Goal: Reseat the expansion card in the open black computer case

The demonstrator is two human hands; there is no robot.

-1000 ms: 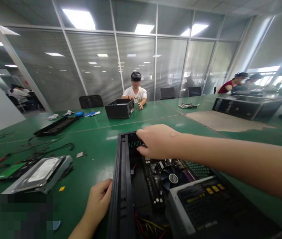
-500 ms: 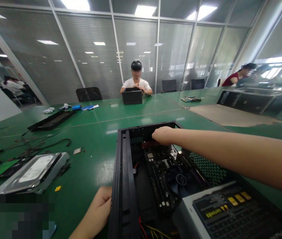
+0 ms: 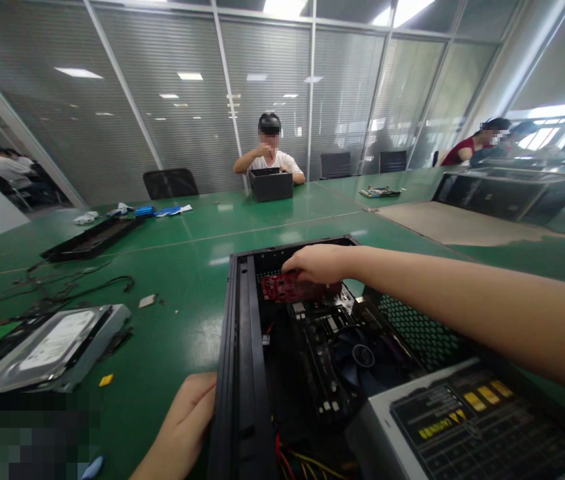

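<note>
An open black computer case (image 3: 242, 373) lies on the green table (image 3: 182, 267) in front of me. Inside are a motherboard (image 3: 327, 347) with a round fan (image 3: 362, 357) and a grey power supply (image 3: 467, 427) at the near right. My right hand (image 3: 317, 263) reaches into the far end of the case, its fingers closed on a red expansion card (image 3: 282, 288) that sits tilted just above the board. My left hand (image 3: 185, 417) rests with curled fingers against the case's left wall near its front corner.
A hard drive in a metal bracket (image 3: 55, 347), a green circuit board and loose cables (image 3: 72, 287) lie to the left. A black side panel (image 3: 90, 239) lies farther back. Another person sits across the table at a black box (image 3: 271, 185). Another open case (image 3: 505, 193) stands at the right.
My right hand has gone deeper into the case's far end and closed on the red card, which now shows lifted and more exposed. The view has tilted down slightly. My left hand stays put.
</note>
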